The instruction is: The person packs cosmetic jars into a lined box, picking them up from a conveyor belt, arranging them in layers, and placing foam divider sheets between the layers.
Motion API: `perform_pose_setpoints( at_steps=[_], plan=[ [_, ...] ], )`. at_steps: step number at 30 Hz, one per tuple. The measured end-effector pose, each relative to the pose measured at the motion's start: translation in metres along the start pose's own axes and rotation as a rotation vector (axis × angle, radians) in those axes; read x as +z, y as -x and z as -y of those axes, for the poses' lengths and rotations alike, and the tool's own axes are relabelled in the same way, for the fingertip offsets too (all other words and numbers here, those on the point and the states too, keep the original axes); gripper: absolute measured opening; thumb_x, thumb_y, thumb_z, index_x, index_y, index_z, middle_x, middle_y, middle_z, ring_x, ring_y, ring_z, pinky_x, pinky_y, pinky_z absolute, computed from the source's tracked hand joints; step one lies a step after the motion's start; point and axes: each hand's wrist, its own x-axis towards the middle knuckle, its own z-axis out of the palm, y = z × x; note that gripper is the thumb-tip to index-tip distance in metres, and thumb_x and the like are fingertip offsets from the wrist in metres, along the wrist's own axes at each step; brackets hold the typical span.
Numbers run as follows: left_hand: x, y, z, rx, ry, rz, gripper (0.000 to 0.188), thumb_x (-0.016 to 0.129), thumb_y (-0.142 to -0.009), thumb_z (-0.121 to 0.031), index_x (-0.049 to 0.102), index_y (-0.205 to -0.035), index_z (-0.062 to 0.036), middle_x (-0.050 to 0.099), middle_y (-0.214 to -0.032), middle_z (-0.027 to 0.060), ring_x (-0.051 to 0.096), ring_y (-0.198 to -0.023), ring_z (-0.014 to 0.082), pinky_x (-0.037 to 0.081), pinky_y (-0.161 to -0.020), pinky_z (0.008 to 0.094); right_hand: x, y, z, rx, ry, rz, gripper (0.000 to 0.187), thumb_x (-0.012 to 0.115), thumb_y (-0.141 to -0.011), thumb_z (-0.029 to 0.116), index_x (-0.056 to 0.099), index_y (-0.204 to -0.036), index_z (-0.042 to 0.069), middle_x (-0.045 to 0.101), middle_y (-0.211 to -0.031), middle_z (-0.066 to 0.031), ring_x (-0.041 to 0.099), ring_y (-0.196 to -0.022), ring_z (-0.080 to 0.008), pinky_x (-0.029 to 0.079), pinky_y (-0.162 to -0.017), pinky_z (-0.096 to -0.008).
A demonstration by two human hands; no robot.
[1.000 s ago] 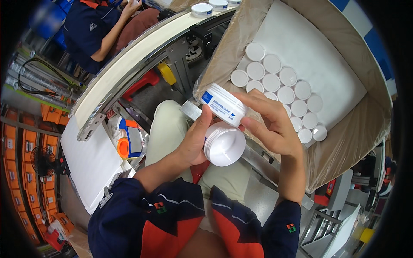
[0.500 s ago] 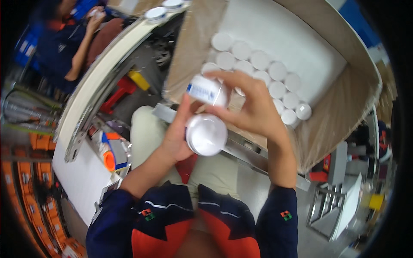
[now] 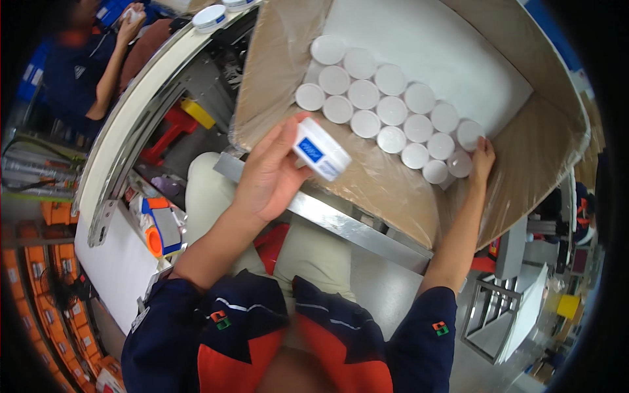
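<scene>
In my left hand [image 3: 265,173] is a white round jar [image 3: 322,150] with a blue label on its side, tilted and held over the near edge of a carton. My right hand [image 3: 483,160] reaches into the carton's right side. Its fingers grip the edge of another white jar [image 3: 469,134], at the right end of the farthest row. Beside it several white jars [image 3: 391,110] stand close together in staggered rows, flat round tops up. Some of the right hand's fingers are hidden behind the jar's edge.
The cardboard carton [image 3: 557,72] has clear plastic over its walls and a white sheet [image 3: 419,46] inside. A curved cream-coloured rail [image 3: 141,85] runs along the left, with white jars [image 3: 210,18] on it. A co-worker [image 3: 85,72] sits beyond. An orange-and-blue tape dispenser [image 3: 160,226] lies left of my knee.
Both hands held jars close together over my lap. Now my right hand has moved right into the carton, at a jar in the rows, while my left keeps the labelled jar.
</scene>
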Motion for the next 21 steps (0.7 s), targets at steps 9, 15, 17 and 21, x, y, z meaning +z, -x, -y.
perform_pose_setpoints(
  at_steps=[9,15,17,21],
  plan=[
    [0.016,0.012,-0.001,0.210,-0.127,0.109,0.053,0.059,-0.096,-0.034,0.041,-0.135,-0.0027,0.052,-0.127,0.0089,0.053,-0.115,0.0165,0.043,-0.102,0.0347,-0.004,-0.009,0.003,-0.377,0.911,-0.021,0.043,0.061,-0.090,0.017,0.057,-0.126,-0.007,0.062,-0.116,-0.0221,0.061,-0.104,-0.0278,0.049,-0.086,-0.0367],
    [0.008,0.021,-0.006,0.252,-0.122,0.099,0.050,0.059,-0.097,-0.033,0.042,-0.133,-0.0035,0.054,-0.125,0.0065,0.054,-0.113,0.0156,0.044,-0.100,0.0335,0.096,0.114,0.175,-0.419,-0.202,0.584,0.059,0.080,-0.071,0.018,0.061,-0.125,0.005,0.061,-0.125,-0.0094,0.059,-0.107,-0.0226,0.049,-0.084,-0.0332],
    [0.004,0.021,-0.009,0.249,-0.164,0.071,0.056,0.057,-0.097,-0.038,0.039,-0.136,-0.0023,0.051,-0.131,0.0095,0.052,-0.120,0.0187,0.043,-0.104,0.0375,0.116,0.181,0.227,-0.708,-0.237,0.809,0.084,0.091,-0.057,0.027,0.055,-0.131,0.007,0.057,-0.129,-0.0073,0.053,-0.112,-0.0204,0.047,-0.087,-0.0340],
    [0.003,0.023,-0.011,0.204,-0.053,0.040,0.042,0.056,-0.099,-0.034,0.047,-0.129,-0.0061,0.056,-0.116,0.0035,0.055,-0.107,0.0132,0.046,-0.094,0.0341,0.129,0.248,0.275,-0.982,-0.016,0.717,0.101,0.090,-0.046,0.049,0.056,-0.130,0.004,0.057,-0.125,-0.0125,0.054,-0.107,-0.0262,0.046,-0.085,-0.0357]
  ],
)
